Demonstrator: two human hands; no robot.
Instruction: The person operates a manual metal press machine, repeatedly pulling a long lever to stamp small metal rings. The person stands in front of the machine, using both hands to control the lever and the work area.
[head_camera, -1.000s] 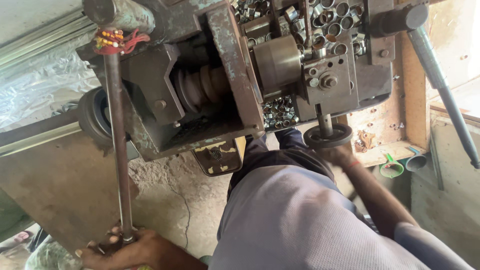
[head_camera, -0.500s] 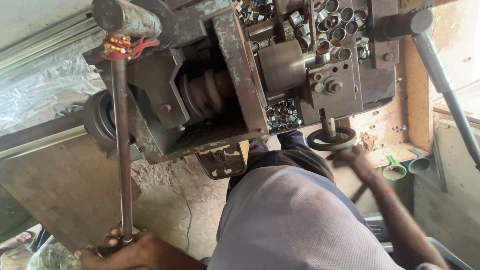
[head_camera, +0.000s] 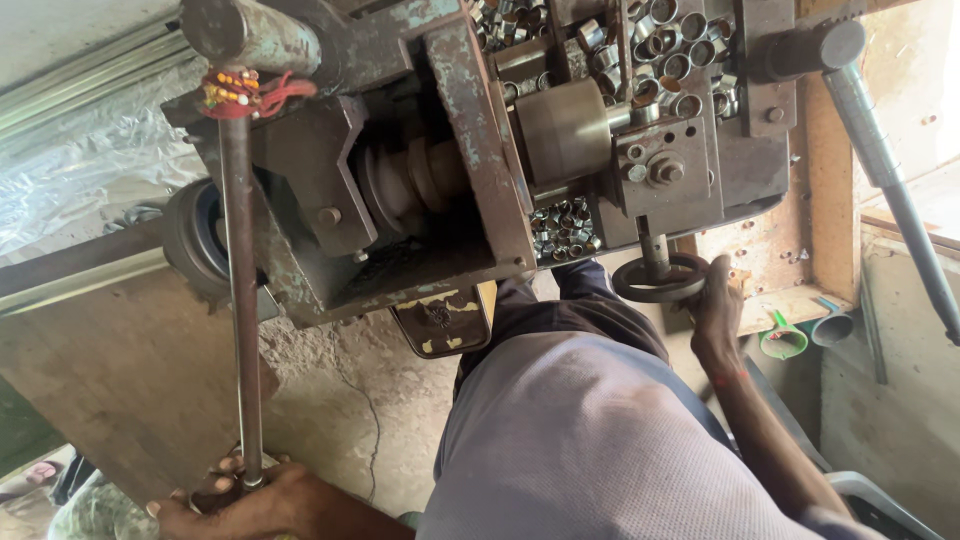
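A worn metal machine (head_camera: 440, 170) with a spindle and a brass-coloured cylinder fills the top of the view. My left hand (head_camera: 245, 500) grips the lower end of a long steel lever rod (head_camera: 240, 300) that hangs from the machine's left side. Red thread with beads is tied at the rod's top. My right hand (head_camera: 715, 310) holds the rim of a small dark handwheel (head_camera: 660, 285) under the machine's right side. Several small metal rings (head_camera: 565, 228) lie in the machine's tray.
A second long steel lever (head_camera: 890, 180) slants down at the right. More metal rings (head_camera: 660, 50) are piled at the top. A green funnel-shaped piece (head_camera: 783, 340) and a grey pipe end (head_camera: 832, 327) sit on a wooden ledge. My lap in grey cloth (head_camera: 600, 450) fills the foreground.
My right hand has shifted from under the handwheel to its right rim. The view has moved slightly. My left hand stays on the lever rod's end.
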